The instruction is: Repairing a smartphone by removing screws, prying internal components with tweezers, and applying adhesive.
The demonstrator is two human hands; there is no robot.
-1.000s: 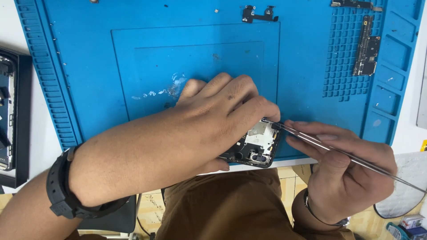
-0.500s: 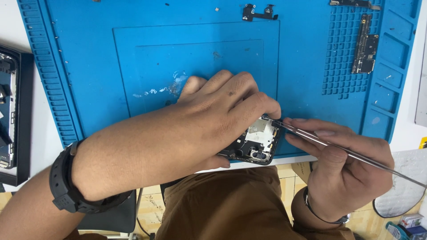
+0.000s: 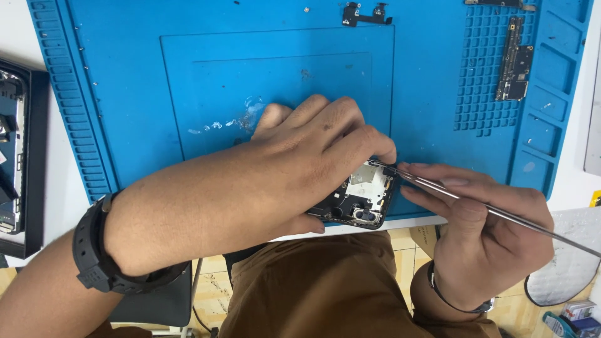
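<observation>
An opened phone [image 3: 363, 200] with bare inner parts and a silver shield lies at the near edge of the blue work mat [image 3: 138, 75]. My left hand [image 3: 300, 169] covers most of it and presses it down, fingers curled over its top edge. A black watch sits on that wrist. My right hand [image 3: 482, 231] grips long metal tweezers [image 3: 451, 195], whose tips touch the phone's upper right corner beside my left fingertips. The phone's left part is hidden under my left hand.
A dark circuit board [image 3: 513, 59] lies on the mat's gridded right section, and a small black bracket [image 3: 366, 12] sits at the top. A black tray with another opened device [image 3: 15, 156] stands at the left. White residue [image 3: 231, 122] marks the mat. My brown trousers show below.
Almost nothing differs. Both hands stay on the phone and the tweezers' tips remain at its upper right corner, shifted only slightly.
</observation>
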